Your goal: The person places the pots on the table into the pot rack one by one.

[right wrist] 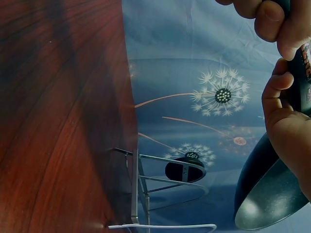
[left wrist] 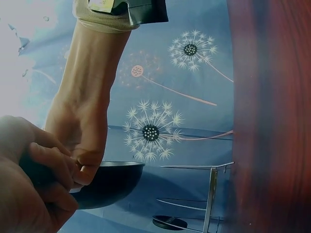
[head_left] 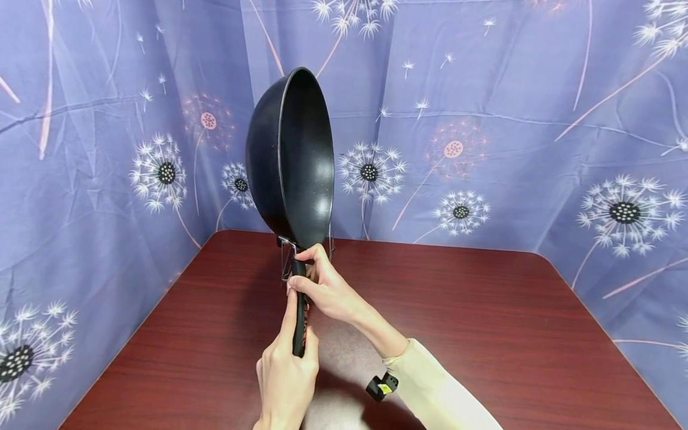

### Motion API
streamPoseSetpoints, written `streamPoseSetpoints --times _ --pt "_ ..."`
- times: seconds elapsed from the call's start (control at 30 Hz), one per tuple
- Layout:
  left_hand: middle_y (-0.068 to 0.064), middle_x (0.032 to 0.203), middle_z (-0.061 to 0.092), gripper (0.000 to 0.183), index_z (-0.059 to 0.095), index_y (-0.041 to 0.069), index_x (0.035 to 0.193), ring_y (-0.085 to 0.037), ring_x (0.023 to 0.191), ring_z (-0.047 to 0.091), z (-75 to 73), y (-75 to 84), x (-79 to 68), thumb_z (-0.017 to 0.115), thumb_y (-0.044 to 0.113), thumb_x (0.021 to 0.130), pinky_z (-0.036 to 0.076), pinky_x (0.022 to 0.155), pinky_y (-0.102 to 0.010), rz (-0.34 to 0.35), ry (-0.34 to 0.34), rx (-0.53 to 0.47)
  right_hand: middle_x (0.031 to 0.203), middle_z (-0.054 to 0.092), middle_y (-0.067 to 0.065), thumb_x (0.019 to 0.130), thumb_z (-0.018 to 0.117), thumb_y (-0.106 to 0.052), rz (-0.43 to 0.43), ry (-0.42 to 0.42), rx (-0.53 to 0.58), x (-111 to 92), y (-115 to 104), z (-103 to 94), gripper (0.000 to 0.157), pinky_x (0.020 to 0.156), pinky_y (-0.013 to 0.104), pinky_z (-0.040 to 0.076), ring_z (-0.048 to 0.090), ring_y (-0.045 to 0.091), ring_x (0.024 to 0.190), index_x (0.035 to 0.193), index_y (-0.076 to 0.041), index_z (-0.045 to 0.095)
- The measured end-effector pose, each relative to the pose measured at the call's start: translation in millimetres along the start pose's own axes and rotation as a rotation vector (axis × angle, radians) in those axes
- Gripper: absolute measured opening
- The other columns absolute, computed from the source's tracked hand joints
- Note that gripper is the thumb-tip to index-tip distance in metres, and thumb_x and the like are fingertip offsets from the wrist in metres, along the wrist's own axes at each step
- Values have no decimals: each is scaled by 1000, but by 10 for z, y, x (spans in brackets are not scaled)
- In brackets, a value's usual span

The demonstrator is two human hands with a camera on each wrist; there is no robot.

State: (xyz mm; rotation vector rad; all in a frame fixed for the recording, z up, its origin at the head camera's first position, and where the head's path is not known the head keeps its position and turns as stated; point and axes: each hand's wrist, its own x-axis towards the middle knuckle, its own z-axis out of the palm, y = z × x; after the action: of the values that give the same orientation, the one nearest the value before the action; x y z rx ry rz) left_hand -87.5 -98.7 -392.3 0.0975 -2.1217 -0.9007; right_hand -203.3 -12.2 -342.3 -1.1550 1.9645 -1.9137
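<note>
A black wok (head_left: 309, 155) is held up on edge, its hollow side turned to the right. Its black handle (head_left: 298, 337) points down toward the person. My left hand (head_left: 287, 370) grips the handle's lower part. Closer to the bowl, my right hand (head_left: 334, 294) holds the upper part of the handle between thumb and fingers. Behind the handle stands a metal wire rack (right wrist: 141, 189) on the table, partly hidden by the wok in the head view. A gap shows between rack and wok in the right wrist view.
The reddish-brown wooden table (head_left: 473, 322) extends on both sides. A black rounded piece (right wrist: 184, 170) sits at the rack. Blue curtain (head_left: 462, 71) with a dandelion print surrounds the table's back and sides. A small black device (head_left: 383, 387) is on the right wrist.
</note>
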Motion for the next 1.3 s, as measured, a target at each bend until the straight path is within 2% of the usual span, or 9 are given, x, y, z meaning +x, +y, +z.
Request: streamPoseSetpoints --times 0.17,0.3,0.4,0.5,0.6,0.83,1.13,1.3 --pt "-4 83 77 77 45 33 149 -26 56 65 9 -4 -8 70 5 82 43 48 -37 -14 -22 8 87 64 32 95 52 -1 3 20 8 -5 38 -4 32 60 20 49 63 3 68 120 -4 32" --pt "-4 81 76 77 45 34 149 -26 56 64 14 -6 -10 70 5 82 42 47 -36 -14 -25 18 84 66 22 94 51 0 -13 21 27 2 70 -7 31 64 19 49 63 3 72 118 -5 32" --pt "-3 81 76 77 44 34 150 -26 56 64 18 -8 -11 70 5 82 41 46 -36 -5 -25 35 83 66 16 95 51 0 -20 14 53 9 94 -8 30 61 20 48 63 4 70 118 -6 32" --pt "-3 79 75 78 43 34 150 -26 55 63 21 -15 -15 69 5 82 41 46 -36 -3 -30 52 82 66 17 95 51 0 -28 11 55 12 119 -7 30 59 20 46 62 3 68 118 -4 31" --pt "-3 80 75 79 43 35 151 -26 55 63 25 -22 -18 69 6 83 41 46 -37 -9 -39 61 80 66 15 95 50 1 -27 7 75 14 146 -1 30 58 19 46 62 3 67 118 -3 31" --pt "-3 91 77 77 42 33 151 -29 59 64 41 -32 -26 69 7 84 44 49 -41 -14 -67 84 78 65 -2 95 48 1 -7 0 132 10 204 0 28 62 18 48 63 4 69 117 -6 31" --pt "-6 76 73 78 42 32 152 -29 54 60 63 -43 -26 69 6 83 42 48 -41 -30 -91 84 80 66 6 97 49 -4 50 13 55 -6 258 -21 31 59 19 46 60 3 64 122 -5 31" --pt "-7 76 73 79 42 32 151 -28 52 57 64 -43 -24 69 6 82 42 47 -40 -20 -90 85 81 65 3 98 49 -5 68 24 38 -15 275 -30 30 57 19 44 57 4 62 122 -7 31"
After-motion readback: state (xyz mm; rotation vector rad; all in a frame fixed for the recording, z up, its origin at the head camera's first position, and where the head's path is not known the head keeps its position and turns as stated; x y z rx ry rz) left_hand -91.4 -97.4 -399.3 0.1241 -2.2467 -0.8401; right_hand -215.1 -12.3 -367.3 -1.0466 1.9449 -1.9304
